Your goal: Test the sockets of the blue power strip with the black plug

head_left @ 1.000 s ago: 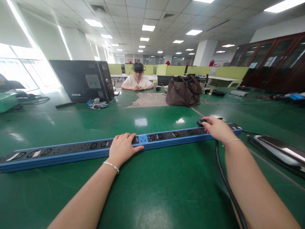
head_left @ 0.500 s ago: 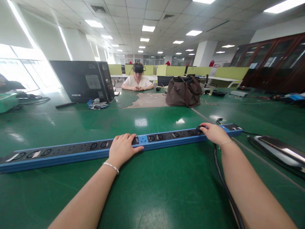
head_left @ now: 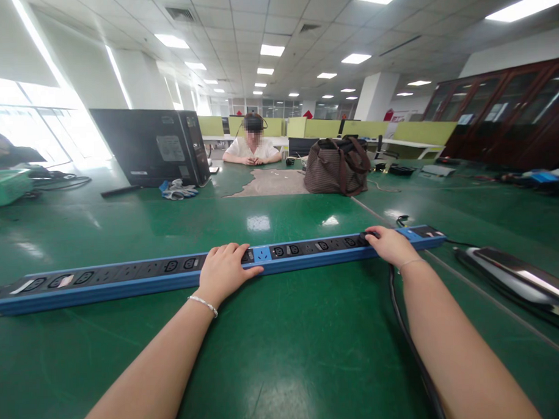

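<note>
Left hand [head_left: 224, 271]: spread over strip [head_left: 281, 252] edge | right hand [head_left: 391, 245]: gripping plug [head_left: 365, 237] | (roomy table [head_left: 302, 331] alongside)

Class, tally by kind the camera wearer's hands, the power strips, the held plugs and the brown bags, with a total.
Left hand and right hand: 2
Blue power strip: 1
Held black plug: 1
Brown bag: 1
Total: 5

plug [head_left: 365, 237] partly hidden, basket [head_left: 6, 191] cut off
</note>
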`<state>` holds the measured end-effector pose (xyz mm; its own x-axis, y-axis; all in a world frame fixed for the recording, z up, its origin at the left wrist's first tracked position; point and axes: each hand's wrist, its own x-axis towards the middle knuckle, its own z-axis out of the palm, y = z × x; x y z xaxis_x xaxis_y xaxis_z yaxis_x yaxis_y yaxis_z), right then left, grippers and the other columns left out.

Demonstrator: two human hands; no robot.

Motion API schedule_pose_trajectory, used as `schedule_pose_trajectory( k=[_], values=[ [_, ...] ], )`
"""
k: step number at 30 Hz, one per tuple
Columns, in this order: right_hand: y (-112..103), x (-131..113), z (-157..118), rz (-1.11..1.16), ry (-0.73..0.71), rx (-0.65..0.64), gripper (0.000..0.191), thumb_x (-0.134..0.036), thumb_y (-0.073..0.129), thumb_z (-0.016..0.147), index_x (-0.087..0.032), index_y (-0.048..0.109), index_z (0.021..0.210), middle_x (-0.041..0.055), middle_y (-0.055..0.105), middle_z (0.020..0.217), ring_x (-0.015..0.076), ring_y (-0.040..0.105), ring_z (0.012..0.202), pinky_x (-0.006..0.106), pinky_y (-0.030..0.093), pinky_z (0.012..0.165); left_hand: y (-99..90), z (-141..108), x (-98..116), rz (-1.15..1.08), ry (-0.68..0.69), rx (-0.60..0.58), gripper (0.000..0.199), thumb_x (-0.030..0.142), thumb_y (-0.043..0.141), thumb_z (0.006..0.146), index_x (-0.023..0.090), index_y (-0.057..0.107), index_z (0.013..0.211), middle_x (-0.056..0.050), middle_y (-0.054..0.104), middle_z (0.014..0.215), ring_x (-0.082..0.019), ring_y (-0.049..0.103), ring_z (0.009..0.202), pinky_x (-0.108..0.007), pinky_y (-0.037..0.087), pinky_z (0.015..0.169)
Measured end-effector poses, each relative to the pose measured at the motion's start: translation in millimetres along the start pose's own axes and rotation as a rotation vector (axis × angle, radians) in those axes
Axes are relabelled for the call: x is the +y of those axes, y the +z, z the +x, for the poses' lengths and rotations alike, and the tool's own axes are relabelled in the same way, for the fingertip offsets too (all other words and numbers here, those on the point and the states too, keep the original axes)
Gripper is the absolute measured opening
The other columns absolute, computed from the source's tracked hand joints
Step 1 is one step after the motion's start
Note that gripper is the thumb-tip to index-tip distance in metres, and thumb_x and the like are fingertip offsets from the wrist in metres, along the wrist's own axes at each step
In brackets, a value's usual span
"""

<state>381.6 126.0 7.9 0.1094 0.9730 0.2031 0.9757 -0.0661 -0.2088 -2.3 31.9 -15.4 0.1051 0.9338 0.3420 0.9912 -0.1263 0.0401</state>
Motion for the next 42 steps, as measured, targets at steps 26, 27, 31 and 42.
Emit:
schedule_pose_trajectory(
  k=[26,27,31,42],
  values=[
    [2,-8,-13,-0.098,0.112,0.020,0.048,-0.049,0.034,0.083,-0.021,0.059,0.113,0.0131,0.066,0.098,0.0255,0.062,0.086,0.036,0.044,0.074,-1.0,0,1,-0.017,-0.008,-0.011,0.063,0.066,0.044,0.073,0.025,0.051,0.120,-0.008,0.058,0.115,-0.025,0.049,0.108,-0.038,0.031,0.092],
    [1,-8,-14,-0.093,0.120,0.025,0.048,-0.049,0.034,0.082,-0.022,0.058,0.114,0.0127,0.066,0.099,0.0256,0.062,0.086,0.036,0.045,0.073,-0.8,0,1,-0.017,-0.005,-0.009,0.063,0.066,0.044,0.073,0.024,0.051,0.120,-0.008,0.058,0.115,-0.025,0.049,0.107,-0.038,0.031,0.092],
    [-1,-8,-15,-0.053,0.137,0.018,0.048,-0.050,0.036,0.080,-0.025,0.058,0.114,0.0108,0.065,0.103,0.0270,0.061,0.090,0.038,0.044,0.074,-0.6,0,0,-0.012,0.006,0.003,0.065,0.067,0.042,0.073,0.022,0.052,0.119,-0.009,0.059,0.113,-0.026,0.050,0.105,-0.039,0.032,0.091],
    [5,-2,-7,0.041,0.125,0.071,0.044,-0.048,0.044,0.076,-0.020,0.066,0.103,0.0104,0.067,0.098,0.0242,0.062,0.085,0.034,0.045,0.074,-0.7,0,0,-0.026,-0.007,-0.013,0.063,0.067,0.044,0.072,0.026,0.051,0.119,-0.008,0.059,0.114,-0.026,0.050,0.107,-0.038,0.031,0.092]
  ],
)
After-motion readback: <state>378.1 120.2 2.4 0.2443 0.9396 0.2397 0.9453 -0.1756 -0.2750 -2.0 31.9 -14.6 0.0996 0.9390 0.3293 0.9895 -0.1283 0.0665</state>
